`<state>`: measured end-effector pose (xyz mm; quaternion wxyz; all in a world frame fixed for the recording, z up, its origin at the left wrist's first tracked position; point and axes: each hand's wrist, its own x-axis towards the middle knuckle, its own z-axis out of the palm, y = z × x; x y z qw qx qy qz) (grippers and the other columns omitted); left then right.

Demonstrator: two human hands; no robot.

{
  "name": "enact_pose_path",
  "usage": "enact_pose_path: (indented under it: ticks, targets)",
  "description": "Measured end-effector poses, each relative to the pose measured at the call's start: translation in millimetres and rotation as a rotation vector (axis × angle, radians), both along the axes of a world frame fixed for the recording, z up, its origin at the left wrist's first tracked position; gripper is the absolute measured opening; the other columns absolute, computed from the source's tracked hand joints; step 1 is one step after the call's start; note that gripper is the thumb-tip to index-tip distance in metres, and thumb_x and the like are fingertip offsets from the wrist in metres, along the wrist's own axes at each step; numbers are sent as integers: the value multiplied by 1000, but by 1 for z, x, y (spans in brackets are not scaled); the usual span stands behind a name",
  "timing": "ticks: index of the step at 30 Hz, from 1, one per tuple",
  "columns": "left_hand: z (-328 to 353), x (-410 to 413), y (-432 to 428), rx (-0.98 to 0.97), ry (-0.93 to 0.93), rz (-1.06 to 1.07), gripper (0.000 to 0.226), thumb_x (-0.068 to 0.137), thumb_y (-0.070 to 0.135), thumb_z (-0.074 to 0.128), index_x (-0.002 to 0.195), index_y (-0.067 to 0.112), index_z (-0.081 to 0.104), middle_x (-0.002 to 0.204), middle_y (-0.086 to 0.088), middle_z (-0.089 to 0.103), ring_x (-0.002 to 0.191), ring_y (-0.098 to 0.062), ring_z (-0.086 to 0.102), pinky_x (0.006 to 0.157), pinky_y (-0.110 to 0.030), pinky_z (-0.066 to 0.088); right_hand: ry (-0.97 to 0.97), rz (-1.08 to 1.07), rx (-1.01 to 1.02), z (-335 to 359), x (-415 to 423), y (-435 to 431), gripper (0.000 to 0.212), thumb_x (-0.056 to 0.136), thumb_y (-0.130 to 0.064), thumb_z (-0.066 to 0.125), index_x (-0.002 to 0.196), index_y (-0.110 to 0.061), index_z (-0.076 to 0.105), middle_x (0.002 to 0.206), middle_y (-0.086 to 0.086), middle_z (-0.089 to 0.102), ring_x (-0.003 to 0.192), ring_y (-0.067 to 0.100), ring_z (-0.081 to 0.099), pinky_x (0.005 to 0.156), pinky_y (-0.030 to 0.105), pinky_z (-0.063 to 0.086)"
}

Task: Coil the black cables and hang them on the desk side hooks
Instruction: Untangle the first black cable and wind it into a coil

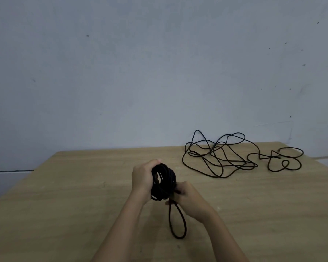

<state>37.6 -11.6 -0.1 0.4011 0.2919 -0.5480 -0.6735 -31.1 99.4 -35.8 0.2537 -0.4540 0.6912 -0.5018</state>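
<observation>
A tightly coiled black cable (pixel 164 181) is held above the middle of the wooden desk (pixel 74 195). My left hand (pixel 142 176) grips the coil from its left side, fingers wrapped over the top. My right hand (pixel 187 197) pinches the cable at the coil's lower right. A loose loop (pixel 177 222) of the same cable hangs down from between my hands. A second black cable (pixel 222 157) lies uncoiled in a tangled heap at the desk's back right. No hooks are in view.
A pale grey wall (pixel 159 72) rises straight behind the desk's far edge. The tangled cable's tail (pixel 284 159) spreads close to the desk's right rear corner. Bare wood shows left of my hands.
</observation>
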Motion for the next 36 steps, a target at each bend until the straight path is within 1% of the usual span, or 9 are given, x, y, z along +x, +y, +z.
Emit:
enact_pose_path:
  ticks: [7,15,19,23,28,30,32,34,36]
  targets:
    - [0,-1,18,-202,-148,-30,32,56,28,68,53,-2,56,54,-7,40,52,-16,36,49,-28,27,-294,-4,-292,33,-8,13,57,62,-35,67,110,-6,63,106,4,68,101,10,63,91,27,48]
    - [8,-10,26,-171,-187,-272,28,82,24,68,76,-2,59,64,-8,55,50,-10,52,42,-16,39,-165,41,-156,44,-5,13,57,50,-2,85,101,-1,60,85,5,70,83,14,68,70,23,53]
    - [7,-10,16,-108,-260,-506,83,70,55,71,117,-8,44,92,-10,55,80,-17,59,55,-23,48,-167,35,-134,43,-3,15,47,57,13,80,97,-7,68,83,5,72,80,15,69,71,22,54]
    - [7,-8,23,-188,-424,-551,32,95,46,39,97,14,42,103,1,38,92,-5,43,70,-16,42,-139,-58,-138,34,-4,11,43,54,13,77,89,-10,70,75,5,70,71,16,66,66,27,54]
    - [-18,2,15,-215,-414,-401,71,87,67,28,135,16,36,142,-3,27,136,-21,23,106,-33,25,-336,-318,-245,26,-10,12,31,56,9,78,85,5,67,75,14,70,71,27,68,63,35,57]
    - [-31,13,12,-66,-429,-524,85,78,73,44,137,12,39,140,-6,42,126,-20,44,104,-37,34,-584,-452,-361,24,-18,14,34,60,7,78,91,10,65,82,21,69,75,34,68,62,39,58]
    - [-41,22,15,5,-398,-645,43,80,44,66,98,5,61,93,-8,67,80,-17,65,76,-30,50,-764,-538,-456,20,-23,15,32,64,6,76,93,10,63,85,22,68,76,33,68,57,37,56]
    - [-46,28,16,55,-309,-607,14,87,12,61,75,5,59,61,-4,61,54,-13,62,60,-29,53,-861,-611,-510,14,-25,14,35,66,5,76,97,8,61,90,21,68,80,32,67,58,36,56]
    - [-48,30,9,115,-163,-526,17,88,2,56,72,3,61,66,-5,60,55,-10,61,61,-29,55,-874,-712,-530,7,-27,13,38,64,3,78,98,6,61,94,21,67,86,34,67,68,43,58]
